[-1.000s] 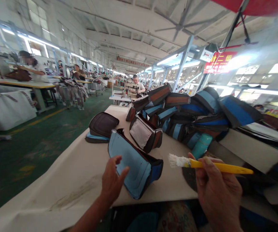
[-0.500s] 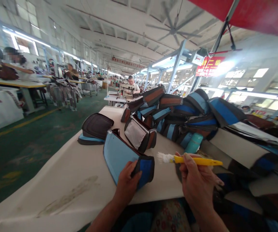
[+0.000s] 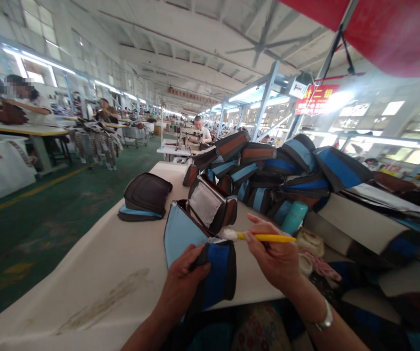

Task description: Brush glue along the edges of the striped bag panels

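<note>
My left hand (image 3: 185, 277) grips a curved bag panel (image 3: 219, 268), light blue on one face with a dark border and a royal blue stripe on its near end. Between the fingers and thumb of my right hand (image 3: 274, 253) is a brush (image 3: 264, 237) with a yellow handle. Its white bristles are at the panel's upper edge, where some white stuff shows; whether they touch it I cannot tell. Just behind stands a piece with a silvery white face (image 3: 204, 202). To the left lie stacked dark brown panels (image 3: 147, 195) with a light blue one under them.
A heap of blue, brown and grey panels (image 3: 257, 165) covers the table's back right. A teal bottle (image 3: 294, 218) stands before it, near a pot (image 3: 310, 242) and a pink cloth (image 3: 321, 265). The cream table (image 3: 111, 258) has a stain. Other people work farther off.
My right hand has brought the brush left to the panel's upper edge. My left hand has turned the panel, so more of its blue-striped end faces me.
</note>
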The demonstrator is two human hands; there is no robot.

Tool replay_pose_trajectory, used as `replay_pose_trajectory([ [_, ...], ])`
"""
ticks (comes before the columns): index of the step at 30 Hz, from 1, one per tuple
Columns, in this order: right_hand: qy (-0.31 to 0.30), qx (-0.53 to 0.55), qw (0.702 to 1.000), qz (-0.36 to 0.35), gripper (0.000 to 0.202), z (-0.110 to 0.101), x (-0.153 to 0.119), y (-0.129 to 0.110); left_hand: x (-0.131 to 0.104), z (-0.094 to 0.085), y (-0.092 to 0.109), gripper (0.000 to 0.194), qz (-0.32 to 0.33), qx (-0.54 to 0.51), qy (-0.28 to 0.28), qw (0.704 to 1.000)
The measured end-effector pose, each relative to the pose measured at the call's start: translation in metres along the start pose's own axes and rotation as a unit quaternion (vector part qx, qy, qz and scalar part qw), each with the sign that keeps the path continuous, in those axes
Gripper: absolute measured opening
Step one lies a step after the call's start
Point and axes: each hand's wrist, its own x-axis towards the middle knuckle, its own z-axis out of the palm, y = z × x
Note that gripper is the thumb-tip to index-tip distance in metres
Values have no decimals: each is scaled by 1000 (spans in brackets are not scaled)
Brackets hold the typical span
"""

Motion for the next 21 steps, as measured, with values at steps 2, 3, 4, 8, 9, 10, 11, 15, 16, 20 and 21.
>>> replay_pose_trajectory([
  [2, 5, 27, 1000, -6, 9, 1, 0, -6, 0, 1, 0, 23, -1, -7, -1, 1000],
  [3, -8, 40, 999, -14, 9, 4, 0, -8, 0, 1, 0, 25, -7, -14, -3, 1000],
  [4, -28, 45, 998, -26, 9, 7, 0, -8, 0, 1, 1, 27, -15, -22, -4, 1000],
  [8, -59, 5, 997, -45, 9, 8, 1, -2, -3, 0, 0, 31, -36, -44, -2, 998],
  [9, -47, -7, 998, -39, 10, 5, 0, -1, -4, 0, 0, 31, -35, -50, -3, 998],
  [10, -31, -16, 999, -31, 10, 1, 0, -1, -4, -1, -1, 32, -36, -61, -6, 997],
  [11, -12, -21, 999, -22, 10, -3, -1, -1, -4, 0, -1, 32, -41, -75, -10, 996],
  [15, 12, -1, 1000, -4, 8, -10, -6, -3, -3, 1, 3, 37, -77, -144, -17, 986],
  [16, -1, 1, 1000, -10, 7, -11, -7, -2, -3, 1, 5, 37, -85, -157, -15, 984],
  [20, 25, -31, 999, -16, 8, -12, -10, 2, -3, 1, 12, 40, -122, -229, -8, 966],
  [21, 51, -28, 998, -3, 8, -12, -11, 3, -4, 1, 13, 42, -131, -246, -12, 960],
])
